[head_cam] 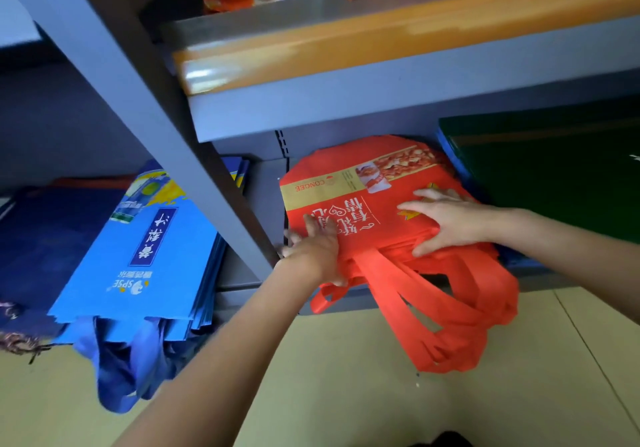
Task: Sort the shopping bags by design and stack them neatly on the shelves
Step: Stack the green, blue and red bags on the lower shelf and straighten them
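red bags under fingers of both hands

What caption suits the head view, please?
Both hands press red bags flat beside blue bags.

Readable print on the shelved bags

The top red bag carries "CONGEE" in red capitals on its gold band, seen upside down, with large white Chinese characters below it, partly covered and too blurred to read. The light blue bag shows "SPSE" in white, also upside down, beside small unreadable characters and a dark blue panel of white Chinese characters.
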